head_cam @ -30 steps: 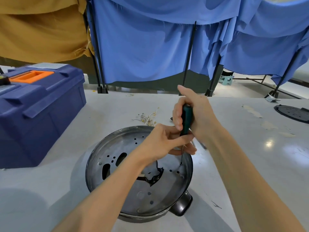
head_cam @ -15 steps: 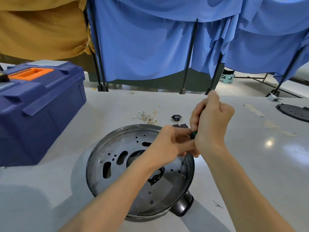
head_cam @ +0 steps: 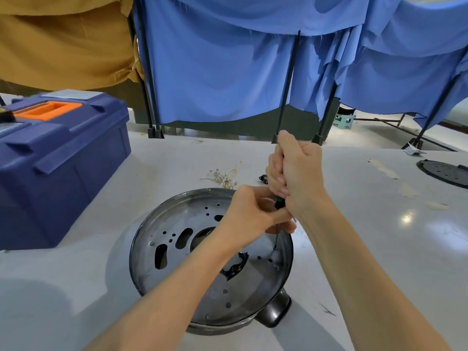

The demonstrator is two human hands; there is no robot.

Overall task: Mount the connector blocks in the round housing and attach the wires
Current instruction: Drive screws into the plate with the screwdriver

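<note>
Two hands are working one tool: the right hand is gripping the handle of a screwdriver in a closed fist, while the left hand is pinching the shaft just below it to steady it. The tip is standing in a small hole near the right rim of the round housing, which is sitting on the desk right in front of the person. A black part is showing in the central opening, though I cannot tell whether it is a connector block. Beyond the housing and apart from it, the wires are lying loose, and a small black connector is lying just beside them. So the job is looking only partly done: one fastening is being driven, and the wiring is not yet begun.
</note>
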